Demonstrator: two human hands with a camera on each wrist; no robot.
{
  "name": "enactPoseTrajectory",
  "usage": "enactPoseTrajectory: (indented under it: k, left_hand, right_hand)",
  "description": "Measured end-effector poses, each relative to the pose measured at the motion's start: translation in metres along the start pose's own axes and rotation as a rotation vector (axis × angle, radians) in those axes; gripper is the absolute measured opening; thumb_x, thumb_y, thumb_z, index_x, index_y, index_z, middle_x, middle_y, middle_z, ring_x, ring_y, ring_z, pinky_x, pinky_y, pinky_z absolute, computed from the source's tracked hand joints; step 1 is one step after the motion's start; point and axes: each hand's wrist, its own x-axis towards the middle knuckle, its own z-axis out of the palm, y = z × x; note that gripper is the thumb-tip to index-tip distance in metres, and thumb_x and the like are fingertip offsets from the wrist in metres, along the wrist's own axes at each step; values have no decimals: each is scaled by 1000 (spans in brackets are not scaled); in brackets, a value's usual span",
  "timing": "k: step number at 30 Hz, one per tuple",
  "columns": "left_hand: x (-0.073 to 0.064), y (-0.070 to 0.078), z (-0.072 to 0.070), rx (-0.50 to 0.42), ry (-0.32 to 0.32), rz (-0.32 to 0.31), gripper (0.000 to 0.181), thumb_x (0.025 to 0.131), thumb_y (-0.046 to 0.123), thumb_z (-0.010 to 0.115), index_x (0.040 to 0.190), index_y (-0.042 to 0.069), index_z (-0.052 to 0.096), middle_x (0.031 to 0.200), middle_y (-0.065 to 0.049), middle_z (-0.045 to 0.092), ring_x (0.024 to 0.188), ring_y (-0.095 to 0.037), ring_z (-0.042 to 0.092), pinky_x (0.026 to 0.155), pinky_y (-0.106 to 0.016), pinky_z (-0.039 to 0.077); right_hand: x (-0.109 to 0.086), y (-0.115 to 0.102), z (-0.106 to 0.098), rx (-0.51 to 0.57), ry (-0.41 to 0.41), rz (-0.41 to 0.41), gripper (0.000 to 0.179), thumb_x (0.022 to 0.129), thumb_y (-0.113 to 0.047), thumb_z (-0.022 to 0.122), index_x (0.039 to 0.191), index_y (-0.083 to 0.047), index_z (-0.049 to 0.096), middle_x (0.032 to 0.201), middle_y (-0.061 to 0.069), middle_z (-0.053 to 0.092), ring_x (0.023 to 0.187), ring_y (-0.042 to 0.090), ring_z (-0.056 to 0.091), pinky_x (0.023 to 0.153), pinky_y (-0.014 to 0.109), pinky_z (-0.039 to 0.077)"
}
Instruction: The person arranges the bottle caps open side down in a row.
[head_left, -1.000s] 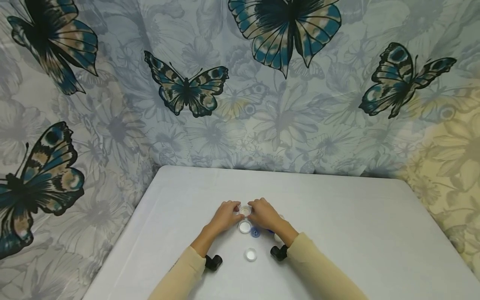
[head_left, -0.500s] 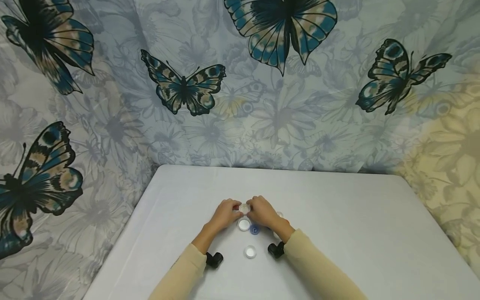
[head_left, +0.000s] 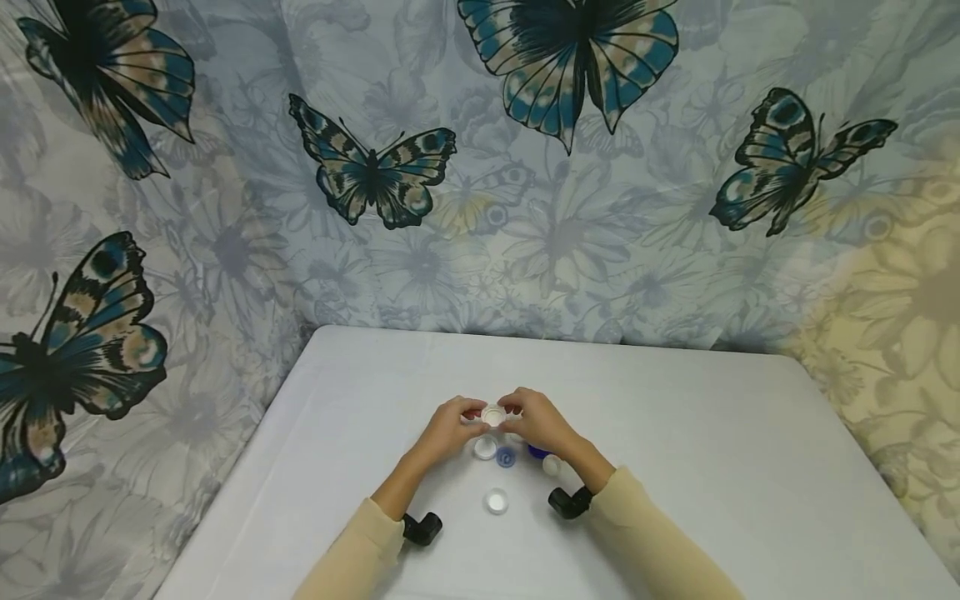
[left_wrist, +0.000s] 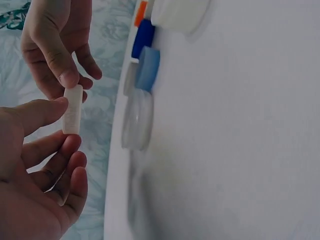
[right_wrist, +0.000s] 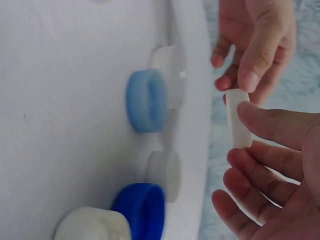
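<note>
A round white cap [head_left: 492, 415] is held between the two hands, above the white table. In the left wrist view the white cap [left_wrist: 73, 110] shows edge-on, apart from the tabletop. My left hand [head_left: 448, 427] pinches one side of it with thumb and fingers. From the other side my right hand [head_left: 542, 422] pinches it too, its thumb lying on the face in the right wrist view. Just nearer than the hands lie another white cap [head_left: 485, 447] and a light blue cap [head_left: 506, 457]. By the right wrist are a dark blue cap [head_left: 537, 452] and a small whitish cap [head_left: 552, 464].
A further white cap [head_left: 496, 501] lies nearer the front, between the forearms. Something orange [left_wrist: 141, 14] shows beyond the dark blue cap in the left wrist view. Butterfly-patterned cloth [head_left: 480, 250] hangs behind the white table [head_left: 675, 433].
Both hands still hold the white cap, now slightly farther from the caps below. My right wrist has shifted right, uncovering more of the dark blue and small whitish caps.
</note>
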Motion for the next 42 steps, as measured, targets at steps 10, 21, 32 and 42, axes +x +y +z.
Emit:
enactPoseTrajectory:
  k: [10, 21, 32, 42]
  left_hand:
    - [-21, 25, -2, -89, 108, 154, 39, 88, 20, 72, 122, 3, 65, 104, -10, 68, 94, -24, 63, 77, -29, 53]
    - [-29, 34, 8, -168, 162, 182, 37, 88, 21, 72, 122, 6, 66, 105, -7, 67, 95, -22, 61, 80, -32, 53]
    - [-29, 36, 10, -217, 201, 180, 35, 90, 22, 70, 119, 2, 68, 102, -8, 69, 92, -24, 63, 78, -34, 54]
    - [-29, 38, 12, -246, 287, 162, 22, 89, 20, 70, 105, 5, 74, 93, -6, 73, 87, -17, 64, 75, -22, 52]
  right_hand:
    - [-28, -8, -17, 136, 108, -59, 34, 83, -14, 76, 113, 0, 69, 94, 4, 67, 83, 14, 60, 75, 26, 54]
    - [-48, -9, -13, 160, 284, -123, 33, 79, -10, 79, 110, -5, 71, 95, 2, 69, 81, 13, 63, 75, 36, 57]
    - [-52, -2, -4, 64, 463, -288, 26, 76, 1, 79, 101, -3, 72, 90, 5, 72, 75, 17, 65, 65, 33, 56]
    - [-51, -3, 0, 116, 489, -260, 19, 81, 1, 74, 100, 0, 74, 85, 4, 70, 71, 5, 60, 60, 19, 50]
